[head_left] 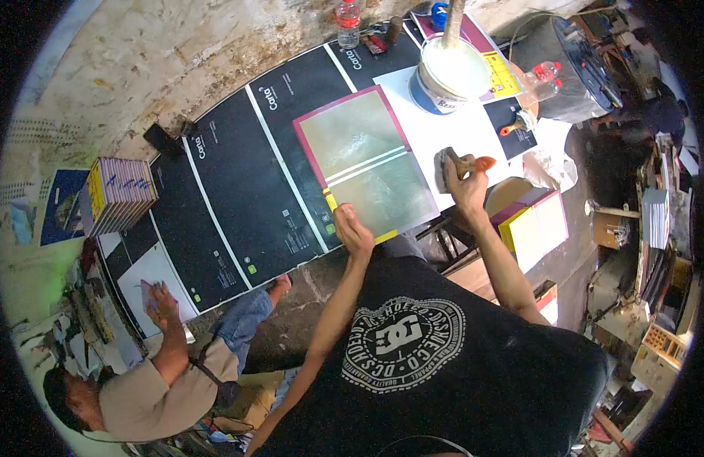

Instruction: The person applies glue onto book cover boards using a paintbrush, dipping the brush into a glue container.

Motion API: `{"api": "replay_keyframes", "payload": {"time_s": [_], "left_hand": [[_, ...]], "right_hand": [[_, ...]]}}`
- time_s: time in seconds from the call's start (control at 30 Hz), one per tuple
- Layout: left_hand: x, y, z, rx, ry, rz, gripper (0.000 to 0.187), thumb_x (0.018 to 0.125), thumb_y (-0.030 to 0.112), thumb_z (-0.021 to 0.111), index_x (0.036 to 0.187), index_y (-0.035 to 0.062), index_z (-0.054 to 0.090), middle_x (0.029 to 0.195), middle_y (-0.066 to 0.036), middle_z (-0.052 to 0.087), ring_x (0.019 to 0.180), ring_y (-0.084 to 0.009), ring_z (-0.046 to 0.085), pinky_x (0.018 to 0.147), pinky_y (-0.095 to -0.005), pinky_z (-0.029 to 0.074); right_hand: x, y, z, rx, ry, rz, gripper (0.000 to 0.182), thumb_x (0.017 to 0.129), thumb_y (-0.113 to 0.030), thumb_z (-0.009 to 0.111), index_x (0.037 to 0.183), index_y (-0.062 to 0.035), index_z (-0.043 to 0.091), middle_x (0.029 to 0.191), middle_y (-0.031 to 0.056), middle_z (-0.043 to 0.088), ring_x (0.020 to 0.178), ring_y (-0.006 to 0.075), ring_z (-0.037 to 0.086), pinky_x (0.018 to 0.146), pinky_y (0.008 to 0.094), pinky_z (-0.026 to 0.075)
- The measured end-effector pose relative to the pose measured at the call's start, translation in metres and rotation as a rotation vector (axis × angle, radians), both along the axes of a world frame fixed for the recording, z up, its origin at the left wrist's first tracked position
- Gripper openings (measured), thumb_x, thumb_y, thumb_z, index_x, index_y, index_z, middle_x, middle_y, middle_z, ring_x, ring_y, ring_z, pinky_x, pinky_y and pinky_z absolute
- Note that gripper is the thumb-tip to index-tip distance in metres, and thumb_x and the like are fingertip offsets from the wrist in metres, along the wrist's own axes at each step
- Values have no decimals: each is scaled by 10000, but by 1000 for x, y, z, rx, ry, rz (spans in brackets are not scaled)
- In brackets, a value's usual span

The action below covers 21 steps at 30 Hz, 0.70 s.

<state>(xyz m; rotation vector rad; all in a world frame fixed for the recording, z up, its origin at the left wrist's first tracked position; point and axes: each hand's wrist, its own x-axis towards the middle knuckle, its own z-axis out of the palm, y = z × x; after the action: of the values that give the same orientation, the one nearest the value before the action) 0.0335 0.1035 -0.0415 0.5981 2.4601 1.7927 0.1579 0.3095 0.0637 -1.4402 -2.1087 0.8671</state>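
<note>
My right hand (467,190) is closed around a wide paintbrush (445,164) with an orange-tipped handle. The brush is over a white sheet (474,137), just right of an open book cover (367,152). That cover lies inside up, wet-looking and greyish, with maroon and yellow edges and two white strips across its middle. At its near left edge, my left hand (353,230) has its fingers bent onto the yellow border, gripping it. A white bucket (451,76) of pale paste stands beyond the sheet, a stick upright in it. A second brush (519,123) lies right of the bucket.
Black boards (245,175) cover the long table. At the left, a co-worker's hand (161,305) rests on white paper. A stack of books (119,196) stands by the wall. Water bottles (348,27) are at the back, and a yellow-maroon cover (534,228) is at right.
</note>
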Motion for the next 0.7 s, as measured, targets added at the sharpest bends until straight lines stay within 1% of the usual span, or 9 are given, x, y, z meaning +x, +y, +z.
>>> {"api": "replay_keyframes", "payload": {"time_s": [0.17,0.3,0.4,0.47,0.5,0.57,0.6,0.67,0.7], "left_hand": [[2,1,5,-7,-1,7,365,1035,276,355,937,-19,545,852,-177,557,789,-343,563,727,-427,445],[-10,1,1,2,91,2,375,1032,301,357,879,19,553,793,-106,544,703,-248,536,661,-383,430],[-62,-5,-15,380,-537,41,360,1021,318,369,851,65,561,758,-20,519,665,-143,469,635,-322,390],[-119,27,59,304,-410,-78,374,1016,333,357,891,83,605,768,20,533,694,-89,432,651,-279,364],[-152,50,74,306,-369,-243,402,1022,337,344,938,59,622,875,-23,604,782,-119,513,712,-298,413],[-216,100,77,-73,227,-569,466,1043,381,328,1025,34,638,1064,-159,649,1035,-303,604,932,-427,437],[-240,129,78,-282,142,-752,582,1028,471,282,1046,36,668,1157,-158,636,1099,-316,586,976,-436,418],[-261,163,82,-673,8,-986,780,975,634,188,1104,58,699,1310,-157,581,1229,-332,514,1061,-463,349],[-264,173,84,-857,-38,-1041,865,937,707,141,1140,77,698,1370,-157,540,1295,-336,461,1103,-479,301]], "right_hand": [[33,-55,-34,91,53,177,259,838,-228,718,772,-3,608,671,125,629,619,207,631,632,360,503],[129,-13,-43,229,29,-196,239,847,-197,740,775,-6,616,665,57,623,620,154,560,627,331,493],[159,14,4,92,253,-471,250,881,-213,713,862,33,675,834,96,685,773,169,633,701,325,510],[128,12,29,109,303,-347,242,894,-216,702,901,23,669,799,62,661,743,143,599,694,305,502],[104,9,33,93,301,-276,230,898,-207,697,914,20,666,778,54,650,728,132,585,687,297,497],[52,-4,24,-201,206,67,183,872,-152,711,964,-5,652,846,46,645,755,110,574,680,279,485],[6,-26,49,-179,70,284,177,855,-165,731,942,-26,665,878,50,667,783,134,601,702,302,505],[-48,-39,7,198,294,876,209,827,-147,739,992,-40,669,947,106,680,878,256,650,767,362,516],[-78,-45,13,427,105,1023,339,786,-139,717,1111,-66,655,992,121,662,905,299,628,782,384,495]]}}
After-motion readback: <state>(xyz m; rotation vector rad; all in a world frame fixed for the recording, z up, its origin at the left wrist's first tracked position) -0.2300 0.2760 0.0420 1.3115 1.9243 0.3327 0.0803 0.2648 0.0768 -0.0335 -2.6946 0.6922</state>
